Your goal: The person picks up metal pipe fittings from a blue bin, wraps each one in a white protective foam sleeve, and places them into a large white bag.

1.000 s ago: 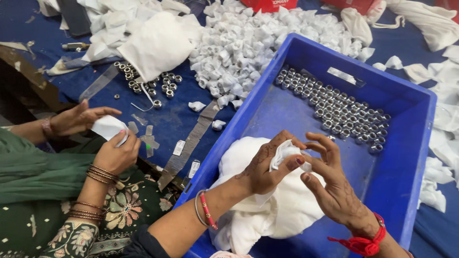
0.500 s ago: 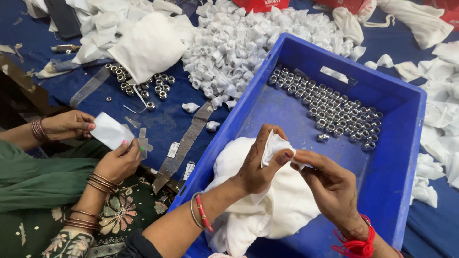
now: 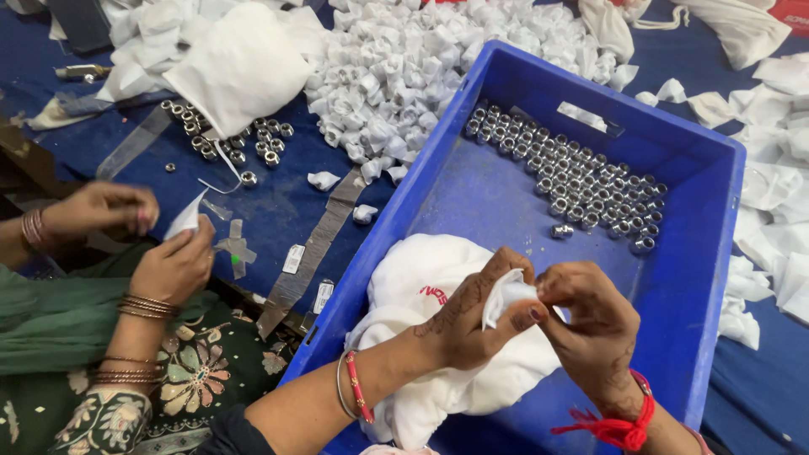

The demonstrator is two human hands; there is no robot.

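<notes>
- While both hands work over the blue crate (image 3: 699,278), the left hand (image 3: 472,316) and the right hand (image 3: 590,329) are pinched together on one small white cloth piece (image 3: 504,297).
- That cloth piece sits between the fingertips of both hands, just above a big white cloth bag (image 3: 421,286) that lies in the near end of the crate.
- It looks soft, thin and very light, so it would fold and crumple with no effort. Holding it by the edges with the fingertips seems best.
- Whether something is wrapped inside it cannot be told.
- Many small shiny metal rings (image 3: 581,181) stand in rows at the far end of the crate. They look hard and smooth, and might slip or roll.
- A heap of little white wrapped bundles (image 3: 396,76) lies on the counter (image 3: 278,211) beside the crate.
- Another person's hands (image 3: 173,265) hold a white scrap at the left.
</notes>
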